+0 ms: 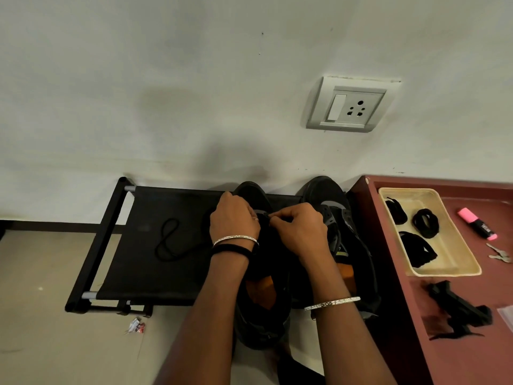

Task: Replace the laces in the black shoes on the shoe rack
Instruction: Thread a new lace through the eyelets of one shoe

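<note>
Two black shoes stand on the black fabric shoe rack (144, 245), toes toward the wall. Both hands work over the left shoe (251, 191). My left hand (234, 220) grips the shoe's upper at the eyelets. My right hand (299, 227) pinches the tip of a black lace right at those eyelets. A loose black lace (169, 240) loops across the rack fabric to the left and runs under my left wrist. The right shoe (330, 195) stands beside it, its tongue open and no hand on it.
A maroon table (458, 343) stands right of the rack with a cream tray (444, 262) holding coiled black laces (424, 222). A pink highlighter (476, 223), keys (499, 254) and a black object (458, 309) lie there too. A wall socket (347, 105) is above; a wrapper (136, 326) lies on the floor.
</note>
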